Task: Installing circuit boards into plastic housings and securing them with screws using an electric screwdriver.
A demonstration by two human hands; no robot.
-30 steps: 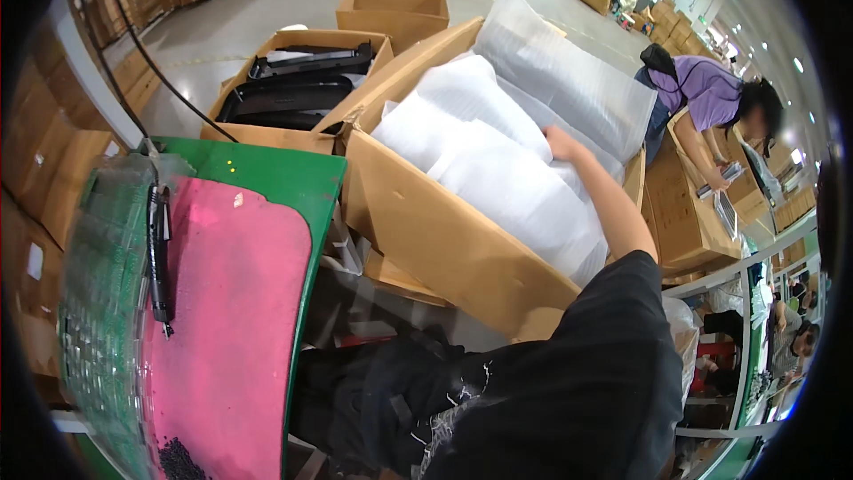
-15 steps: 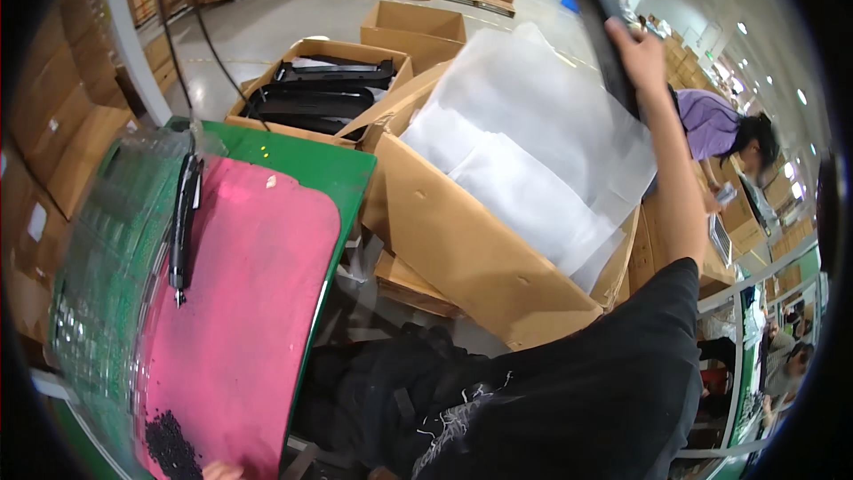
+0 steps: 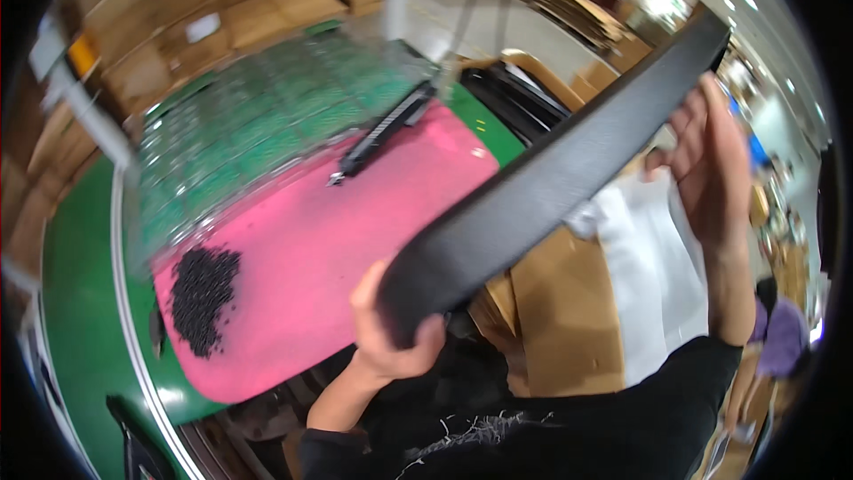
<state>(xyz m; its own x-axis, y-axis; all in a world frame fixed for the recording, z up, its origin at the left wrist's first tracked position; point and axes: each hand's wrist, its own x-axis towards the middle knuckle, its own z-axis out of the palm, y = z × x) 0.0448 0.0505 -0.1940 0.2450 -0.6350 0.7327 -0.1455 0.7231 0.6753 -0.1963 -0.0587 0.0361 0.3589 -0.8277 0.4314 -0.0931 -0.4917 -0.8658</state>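
A long black padded panel with a rounded near end slants across the view above the workbench. My left hand is closed around its near, lower end, thumb on the near side. My right hand is at the far, upper end, its fingers against the lower edge. Beneath lies a pink mat, where a black electric screwdriver rests beside clear plastic trays. A heap of small black screws sits at the mat's left end. The panel's underside is hidden.
A large cardboard box with white foam sheets stands right of the bench. Behind the panel, another box holds black parts. A green bench top extends left. Another person in purple is at the far right.
The panel has come down from the upper right to above the bench. My left hand has risen from the mat and gripped its near end. The view has turned left.
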